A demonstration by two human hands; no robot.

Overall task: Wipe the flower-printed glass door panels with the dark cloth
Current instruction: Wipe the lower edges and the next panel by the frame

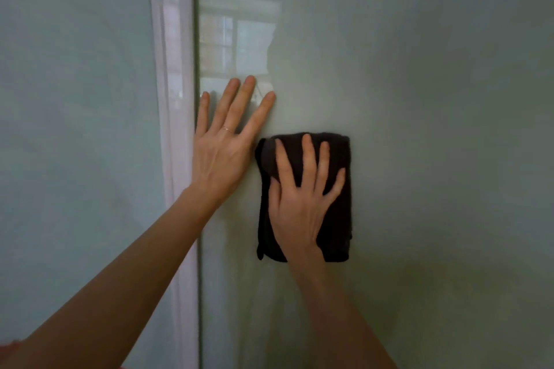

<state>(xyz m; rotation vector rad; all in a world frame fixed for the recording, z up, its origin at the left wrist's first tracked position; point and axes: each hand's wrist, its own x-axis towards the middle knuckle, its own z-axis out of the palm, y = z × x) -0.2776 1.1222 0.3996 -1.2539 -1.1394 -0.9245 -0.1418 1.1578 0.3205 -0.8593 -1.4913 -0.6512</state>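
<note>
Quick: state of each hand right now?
Left hand: open, flat on the glass door.
Right hand: open, pressing the cloth to the door.

Both arms stretch forward and upward, bare. The left forearm (120, 272) rises from the lower left corner, the right forearm (338, 308) from the bottom edge. The left hand (223, 144) lies flat, palm away, its fingers straight, slightly spread and pointing up, with a thin ring (225, 129) on the ring finger. The right hand (302, 198) is just beside it and lower. It is also flat, with straight, fanned fingers pressing the dark cloth (338, 159).
</note>
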